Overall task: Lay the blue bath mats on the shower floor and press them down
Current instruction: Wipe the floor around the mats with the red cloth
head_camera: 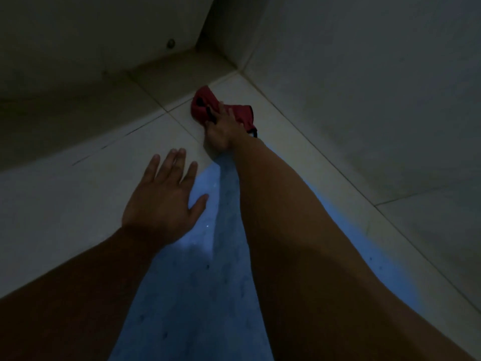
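Note:
A blue bath mat [197,290] lies flat on the pale tiled shower floor [65,194], running from the bottom of the view up toward the corner. My left hand [166,196] hovers or rests flat at the mat's left edge, fingers spread, holding nothing. My right hand [221,126] reaches past the mat's far end and lies on a crumpled red cloth [205,102] near the corner; its fingers are on the cloth, and a firm grip is unclear in the dim light. My right forearm covers much of the mat's right side.
Two walls meet in a corner [229,61] just beyond the red cloth. A small round fitting [171,43] sits low on the left wall. A raised ledge [104,82] runs along the left wall's base. The scene is very dark.

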Tool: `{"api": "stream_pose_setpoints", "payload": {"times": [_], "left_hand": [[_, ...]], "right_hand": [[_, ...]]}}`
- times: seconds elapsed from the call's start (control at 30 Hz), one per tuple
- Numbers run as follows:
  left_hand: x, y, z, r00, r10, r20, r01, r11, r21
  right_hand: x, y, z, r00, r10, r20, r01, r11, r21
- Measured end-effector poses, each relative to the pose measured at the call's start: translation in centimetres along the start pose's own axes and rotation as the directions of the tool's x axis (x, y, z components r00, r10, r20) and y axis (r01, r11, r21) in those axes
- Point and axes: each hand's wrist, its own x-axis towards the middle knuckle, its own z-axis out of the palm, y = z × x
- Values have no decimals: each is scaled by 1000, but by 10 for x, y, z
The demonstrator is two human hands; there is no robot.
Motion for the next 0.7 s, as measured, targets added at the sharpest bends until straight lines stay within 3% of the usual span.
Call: {"api": "stream_pose_setpoints", "payload": {"times": [0.13, 0.27, 0.43, 0.53, 0.7], "left_hand": [[2, 3, -1, 1000, 0, 7, 1, 1000, -29], [-1, 2, -2, 1000, 14, -23, -14, 1000, -21], [2, 4, -4, 997, 48, -66, -50, 998, -31], [11, 22, -2, 998, 47, -47, -49, 997, -53], [25, 36, -1, 1000, -22, 19, 24, 989, -147]], "right_hand": [[13, 64, -31, 978, 210, -21, -206, 973, 103], [-26, 147, -34, 949, 301, -90, -284, 945, 164], [-93, 215, -15, 798, 572, -190, -534, 817, 215], [-98, 209, -9, 797, 527, -297, -506, 850, 150], [-79, 182, -36, 904, 310, -296, -303, 950, 70]]}}
